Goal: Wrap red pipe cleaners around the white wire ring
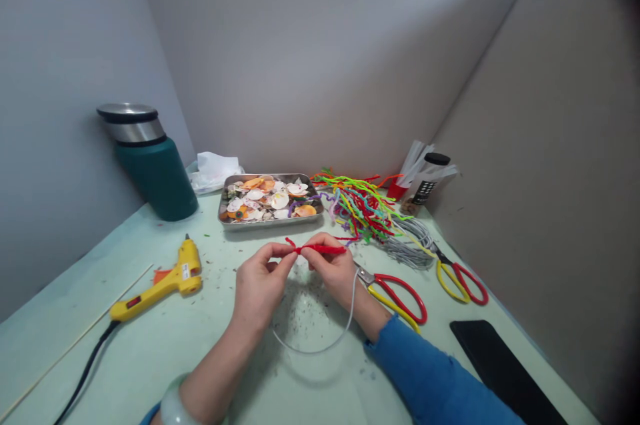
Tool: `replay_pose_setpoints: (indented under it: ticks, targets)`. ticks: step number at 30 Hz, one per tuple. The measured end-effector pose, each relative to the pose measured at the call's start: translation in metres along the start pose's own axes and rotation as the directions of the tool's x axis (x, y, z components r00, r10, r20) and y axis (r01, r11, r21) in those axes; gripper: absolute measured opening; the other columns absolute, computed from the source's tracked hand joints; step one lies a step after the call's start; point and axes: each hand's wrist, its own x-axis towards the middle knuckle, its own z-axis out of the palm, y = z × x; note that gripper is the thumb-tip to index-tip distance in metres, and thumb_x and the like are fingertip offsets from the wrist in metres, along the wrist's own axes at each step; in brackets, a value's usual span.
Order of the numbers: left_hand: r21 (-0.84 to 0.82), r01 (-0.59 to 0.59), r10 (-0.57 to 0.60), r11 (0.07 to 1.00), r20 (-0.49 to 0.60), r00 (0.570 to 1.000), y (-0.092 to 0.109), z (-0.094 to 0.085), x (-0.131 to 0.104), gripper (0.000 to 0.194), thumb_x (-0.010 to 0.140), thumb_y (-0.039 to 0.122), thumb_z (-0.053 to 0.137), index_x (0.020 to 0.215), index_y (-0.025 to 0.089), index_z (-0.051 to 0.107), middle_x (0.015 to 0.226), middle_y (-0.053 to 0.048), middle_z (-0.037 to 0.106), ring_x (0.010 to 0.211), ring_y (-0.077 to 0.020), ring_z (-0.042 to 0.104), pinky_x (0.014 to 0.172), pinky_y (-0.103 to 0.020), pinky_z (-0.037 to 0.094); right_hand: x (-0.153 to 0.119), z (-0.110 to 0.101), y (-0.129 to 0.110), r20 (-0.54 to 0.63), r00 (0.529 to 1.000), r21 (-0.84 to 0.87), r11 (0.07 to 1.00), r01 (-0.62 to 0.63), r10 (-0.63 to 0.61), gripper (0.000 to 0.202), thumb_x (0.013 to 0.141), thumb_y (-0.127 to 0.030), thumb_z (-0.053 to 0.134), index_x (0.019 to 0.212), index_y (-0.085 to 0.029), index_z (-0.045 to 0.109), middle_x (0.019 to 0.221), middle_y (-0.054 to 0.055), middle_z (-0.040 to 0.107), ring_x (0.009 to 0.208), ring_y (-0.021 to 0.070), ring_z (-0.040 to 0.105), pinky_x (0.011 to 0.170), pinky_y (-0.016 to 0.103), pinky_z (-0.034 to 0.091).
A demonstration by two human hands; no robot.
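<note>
Here the clock is centred on the two hands, with twelve at the far side of the counter. The red strand is exactly at this centre, raised above the surface and lying nearly level between the fingers. The left hand has its grip closed, thumb and forefinger pinching the strand from the nine o'clock side. The right hand pinches it also, from the three o'clock side, with its grip closed and its fingertips just beside those of the left. A short red end stands up toward eleven, while a thicker red part points toward three. A grey cord hangs in a curve at six o'clock, passing near the right wrist; its ends I cannot make out.

At eleven o'clock there is a metal tray, filled with shells. Between one and two is a heap of coloured fuzzy stems, touching a coil of grey cord. At two stands a jar with black lid. Scissors with red and yellow handles lie toward four, near the right wrist. A yellow glue gun lies toward nine, and a teal bottle stands at ten.
</note>
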Motion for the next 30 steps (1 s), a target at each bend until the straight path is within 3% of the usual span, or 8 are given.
replay_pose_setpoints:
  ticks: [7, 19, 26, 28, 30]
  targets:
    - [0.070, -0.025, 0.024, 0.997, 0.015, 1.000, 0.0007, -0.0022, 0.0012, 0.026, 0.073, 0.042, 0.061, 0.082, 0.019, 0.070, 0.062, 0.000, 0.064, 0.047, -0.0111, 0.046, 0.045, -0.023, 0.033, 0.0002, -0.0032, 0.0015, 0.019, 1.000, -0.002, 1.000, 0.021, -0.021, 0.013, 0.076, -0.029, 0.064, 0.073, -0.018, 0.058, 0.059, -0.005, 0.052, 0.052, 0.0096, 0.049, 0.051, 0.022, 0.039]
    - [0.010, -0.166, 0.164, 0.986, 0.103, 0.981, 0.0000, -0.0017, 0.0012, 0.021, 0.078, 0.032, 0.056, 0.087, 0.018, 0.070, 0.089, -0.005, 0.071, 0.083, -0.0189, 0.062, 0.074, -0.027, 0.044, -0.0013, -0.0033, 0.0008, 0.021, 0.999, 0.016, 1.000, 0.026, -0.026, 0.011, 0.076, -0.026, 0.065, 0.072, -0.018, 0.059, 0.057, -0.005, 0.053, 0.051, 0.0090, 0.049, 0.050, 0.021, 0.039]
    - [-0.056, -0.079, 0.085, 0.995, 0.124, 0.989, 0.0019, -0.0016, 0.0022, 0.022, 0.076, 0.034, 0.059, 0.081, 0.017, 0.071, 0.078, -0.004, 0.071, 0.074, -0.0175, 0.062, 0.069, -0.026, 0.043, -0.0004, -0.0033, -0.0002, 0.028, 0.999, 0.019, 0.999, 0.034, -0.035, 0.009, 0.076, -0.025, 0.064, 0.072, -0.018, 0.059, 0.060, -0.004, 0.056, 0.052, 0.0095, 0.050, 0.050, 0.021, 0.039]
    - [-0.126, -0.030, 0.048, 0.992, 0.147, 0.988, 0.0033, -0.0014, 0.0026, 0.022, 0.075, 0.035, 0.060, 0.080, 0.016, 0.070, 0.070, -0.003, 0.069, 0.064, -0.0146, 0.059, 0.060, -0.023, 0.041, -0.0002, -0.0034, -0.0004, 0.032, 0.999, 0.020, 0.999, 0.035, -0.035, 0.009, 0.076, -0.025, 0.064, 0.072, -0.018, 0.059, 0.059, -0.004, 0.056, 0.052, 0.0095, 0.050, 0.050, 0.021, 0.039]
    - [-0.189, 0.063, -0.026, 0.980, 0.189, 0.982, 0.0048, -0.0012, 0.0027, 0.025, 0.073, 0.038, 0.061, 0.078, 0.014, 0.069, 0.053, 0.002, 0.059, 0.046, -0.0095, 0.047, 0.046, -0.021, 0.032, -0.0005, -0.0034, -0.0005, 0.038, 0.999, 0.025, 0.999, 0.033, -0.034, 0.010, 0.076, -0.026, 0.064, 0.073, -0.018, 0.059, 0.059, -0.004, 0.055, 0.052, 0.0096, 0.050, 0.050, 0.022, 0.039]
